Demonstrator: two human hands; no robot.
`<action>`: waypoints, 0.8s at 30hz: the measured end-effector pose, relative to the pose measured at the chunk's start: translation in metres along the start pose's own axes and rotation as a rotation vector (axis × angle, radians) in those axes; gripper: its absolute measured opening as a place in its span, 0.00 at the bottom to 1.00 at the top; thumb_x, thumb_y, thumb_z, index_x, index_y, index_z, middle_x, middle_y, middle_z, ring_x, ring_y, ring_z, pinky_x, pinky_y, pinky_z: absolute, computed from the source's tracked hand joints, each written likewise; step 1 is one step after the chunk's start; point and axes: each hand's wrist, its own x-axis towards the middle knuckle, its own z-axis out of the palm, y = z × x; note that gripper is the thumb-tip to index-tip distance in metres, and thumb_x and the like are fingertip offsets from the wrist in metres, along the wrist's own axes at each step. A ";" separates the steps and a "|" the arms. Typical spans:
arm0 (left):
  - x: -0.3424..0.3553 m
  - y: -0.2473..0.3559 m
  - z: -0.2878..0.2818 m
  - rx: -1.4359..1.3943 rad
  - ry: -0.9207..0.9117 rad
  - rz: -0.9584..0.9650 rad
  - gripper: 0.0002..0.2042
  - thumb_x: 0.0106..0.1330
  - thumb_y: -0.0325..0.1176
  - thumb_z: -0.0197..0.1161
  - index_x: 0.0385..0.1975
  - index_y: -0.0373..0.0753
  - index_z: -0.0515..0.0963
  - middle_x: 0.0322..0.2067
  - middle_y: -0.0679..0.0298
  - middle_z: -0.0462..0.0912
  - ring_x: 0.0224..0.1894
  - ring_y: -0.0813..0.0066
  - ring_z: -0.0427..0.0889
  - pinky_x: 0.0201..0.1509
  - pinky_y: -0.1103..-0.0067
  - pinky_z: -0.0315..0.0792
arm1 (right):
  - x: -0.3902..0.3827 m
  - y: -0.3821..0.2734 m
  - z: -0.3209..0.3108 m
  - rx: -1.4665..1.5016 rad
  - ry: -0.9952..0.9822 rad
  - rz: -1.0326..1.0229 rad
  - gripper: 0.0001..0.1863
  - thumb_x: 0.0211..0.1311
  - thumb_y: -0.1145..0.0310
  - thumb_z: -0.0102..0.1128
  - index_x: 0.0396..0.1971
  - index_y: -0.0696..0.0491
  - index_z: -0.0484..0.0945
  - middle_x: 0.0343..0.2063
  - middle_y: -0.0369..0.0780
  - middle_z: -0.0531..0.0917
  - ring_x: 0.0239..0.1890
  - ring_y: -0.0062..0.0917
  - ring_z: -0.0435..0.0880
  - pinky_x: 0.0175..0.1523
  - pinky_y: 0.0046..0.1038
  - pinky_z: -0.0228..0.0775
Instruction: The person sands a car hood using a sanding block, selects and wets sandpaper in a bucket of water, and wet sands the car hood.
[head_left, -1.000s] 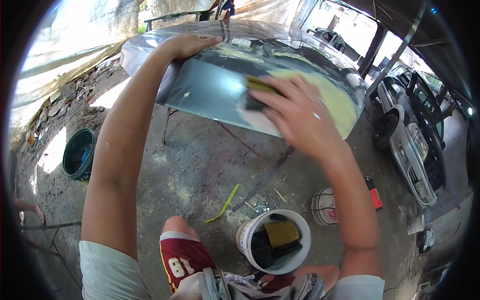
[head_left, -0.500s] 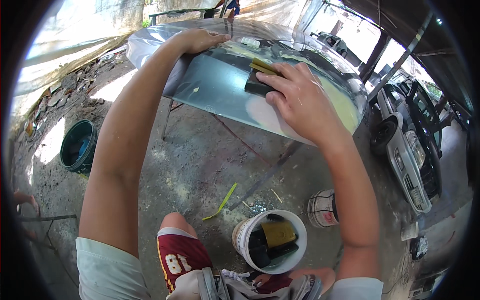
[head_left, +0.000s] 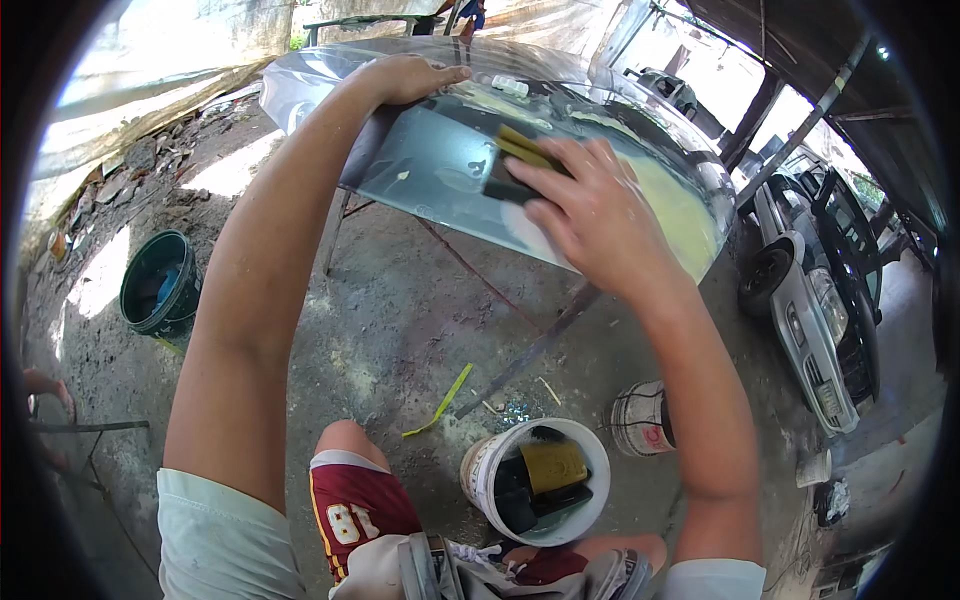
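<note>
A wide car body panel (head_left: 405,165), glossy and grey-blue, lies raised on a stand in front of me. Yellowish filler (head_left: 675,200) covers part of its right side, and a whitish patch (head_left: 533,232) shows near the front edge. My right hand (head_left: 598,215), slightly blurred, grips a dark sanding block (head_left: 503,182) with olive-brown sandpaper (head_left: 526,147) folded over its top, pressed to the panel. My left hand (head_left: 405,78) rests on the panel's far left part, fingers stretched out, holding nothing. A small translucent whitish object (head_left: 510,86) lies right of it.
Below the panel, a white bucket (head_left: 478,478) holds dark blocks and an olive-brown sheet (head_left: 555,467). Another pail (head_left: 637,418) stands right of it, a dark green bucket (head_left: 137,315) at left. A silver vehicle (head_left: 800,310) is parked at right. Someone's foot (head_left: 62,392) shows far left.
My right hand has slid the sanding block slightly left across the panel. My left hand stays on the panel. The whole view has shifted a little.
</note>
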 end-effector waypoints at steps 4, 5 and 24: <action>0.001 -0.007 0.008 0.038 0.063 -0.038 0.46 0.67 0.78 0.34 0.67 0.44 0.73 0.68 0.49 0.71 0.70 0.45 0.69 0.75 0.63 0.58 | -0.075 0.006 -0.030 0.126 -0.152 0.091 0.18 0.62 0.66 0.66 0.52 0.45 0.85 0.55 0.40 0.79 0.55 0.39 0.75 0.63 0.42 0.68; 0.003 -0.004 0.008 0.067 0.054 -0.058 0.46 0.67 0.78 0.33 0.68 0.45 0.73 0.68 0.48 0.71 0.70 0.46 0.69 0.75 0.63 0.58 | -0.073 0.010 -0.027 0.128 -0.151 0.086 0.18 0.62 0.66 0.66 0.52 0.45 0.85 0.55 0.40 0.79 0.55 0.39 0.75 0.63 0.42 0.68; 0.015 -0.022 0.001 0.010 -0.007 0.101 0.40 0.73 0.70 0.37 0.66 0.41 0.74 0.63 0.45 0.76 0.67 0.48 0.73 0.72 0.64 0.63 | 0.024 -0.038 0.046 0.086 0.129 0.002 0.13 0.61 0.67 0.62 0.46 0.47 0.86 0.48 0.39 0.83 0.56 0.40 0.77 0.60 0.47 0.69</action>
